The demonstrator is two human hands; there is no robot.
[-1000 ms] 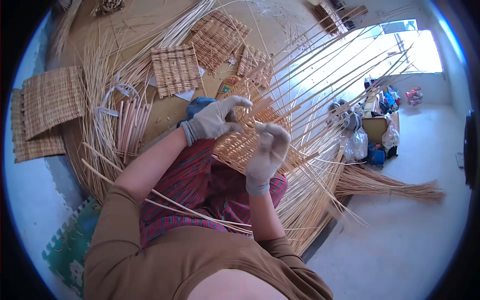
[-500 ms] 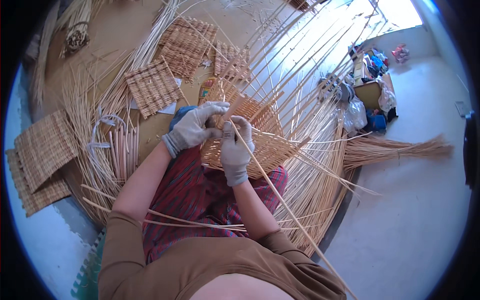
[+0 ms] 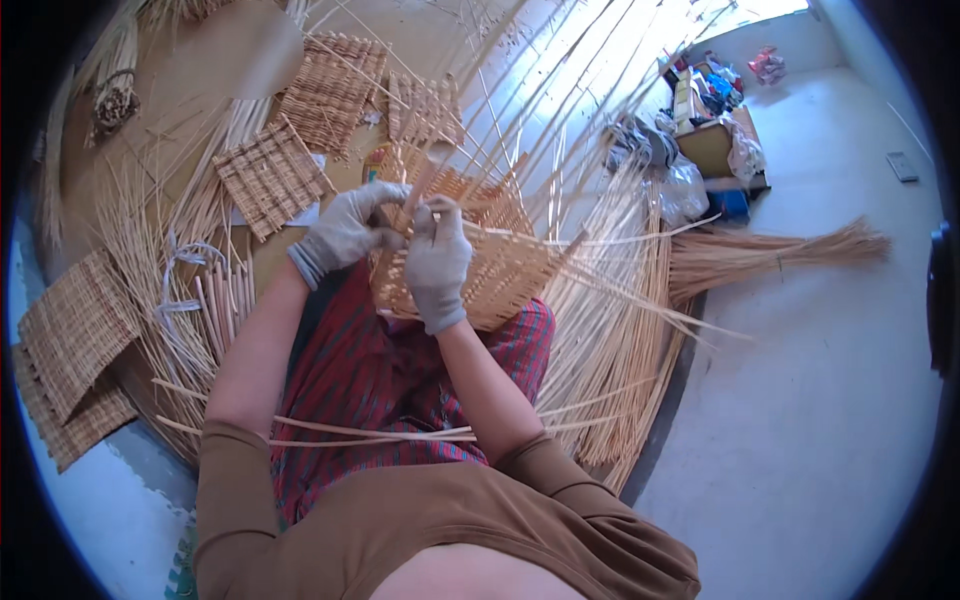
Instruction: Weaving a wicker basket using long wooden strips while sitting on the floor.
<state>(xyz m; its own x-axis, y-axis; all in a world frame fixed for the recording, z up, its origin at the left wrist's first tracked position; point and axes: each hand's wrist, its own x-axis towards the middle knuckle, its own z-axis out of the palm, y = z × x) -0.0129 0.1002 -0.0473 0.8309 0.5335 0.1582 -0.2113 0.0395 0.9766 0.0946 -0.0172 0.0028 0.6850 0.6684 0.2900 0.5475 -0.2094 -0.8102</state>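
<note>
A half-woven cane basket [image 3: 500, 275] rests tilted on my lap, with long unwoven canes fanning up and away from its far side. My left hand [image 3: 352, 230], in a pale work glove, is closed around its near left corner, beside a flat upright corner stake [image 3: 428, 180]. My right hand [image 3: 440, 268], gloved too, pinches at the rim just right of that stake. A pale bit of cane strand shows at the right fingertips; the rest of it is hard to follow. Loose canes [image 3: 350, 436] cross over my lap below the forearms.
Square woven panels [image 3: 272, 178] lie on the floor ahead, and more panels [image 3: 80, 325] at the left. Cane bundles [image 3: 630, 380] spread along the right, with a tied bundle [image 3: 780, 258] beyond. Short peeled sticks [image 3: 228, 300] stand near my left forearm. A cluttered box [image 3: 712, 150] sits far right.
The long strand that ran from my right hand toward the lower right no longer shows there. Both hands and the basket sit a little further left and higher in view.
</note>
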